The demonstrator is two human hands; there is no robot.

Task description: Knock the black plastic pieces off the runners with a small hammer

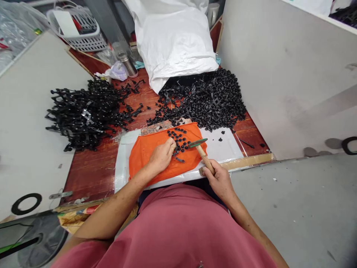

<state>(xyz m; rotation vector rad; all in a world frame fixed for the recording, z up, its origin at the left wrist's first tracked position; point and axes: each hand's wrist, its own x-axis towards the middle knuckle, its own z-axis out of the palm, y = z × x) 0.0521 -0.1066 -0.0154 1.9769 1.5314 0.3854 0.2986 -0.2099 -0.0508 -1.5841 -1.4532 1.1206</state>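
Observation:
An orange cloth (pixel 150 149) lies over a white board (pixel 225 147) in front of me. Several small black round plastic pieces (pixel 180 140) sit on the cloth. My left hand (pixel 162 154) rests on the cloth with its fingers pinched at the edge of those pieces; what it grips is too small to name. My right hand (pixel 219 178) is closed round the wooden handle of a small hammer (pixel 201 148). The hammer's green head (pixel 197 143) hovers just right of the pieces.
Two heaps of black plastic parts lie on the red wooden table: one at left (pixel 86 113), one at back right (pixel 209 98). A white sack (pixel 171 37) stands behind, with a white basket (pixel 79 28) and a metal flask (pixel 126 63) at the back left. Grey partition walls (pixel 279 74) flank both sides.

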